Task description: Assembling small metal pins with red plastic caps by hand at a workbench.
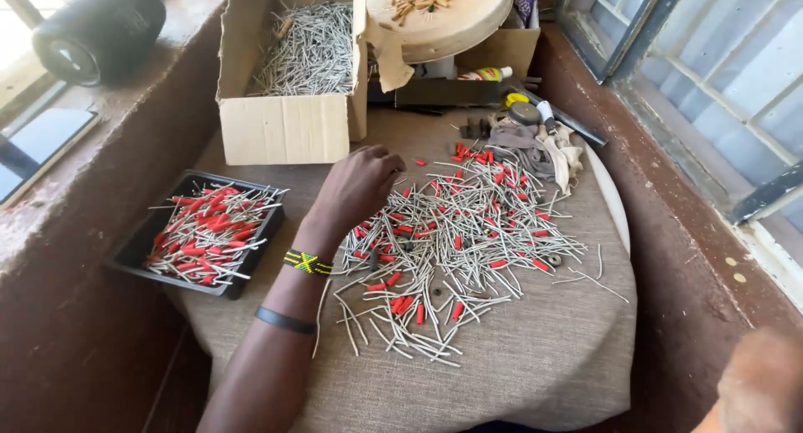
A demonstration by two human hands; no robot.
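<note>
Blurred right hand point(763, 381), grip unreadable, sits off the table's near right corner; left hand point(358, 187), fingers curled down, rests on the pin pile's point(464, 232) far left edge, pins fanning rightward.

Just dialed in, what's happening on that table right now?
A person's left hand reaches into a spread of thin grey sticks and short red tubes on a cloth-covered round table, fingers curled down onto the pile. To the left, a black tray holds sticks already fitted with red tubes. A cardboard box behind the hand is full of bare grey sticks. The right hand sits blurred at the bottom right corner, holding nothing that can be seen.
</note>
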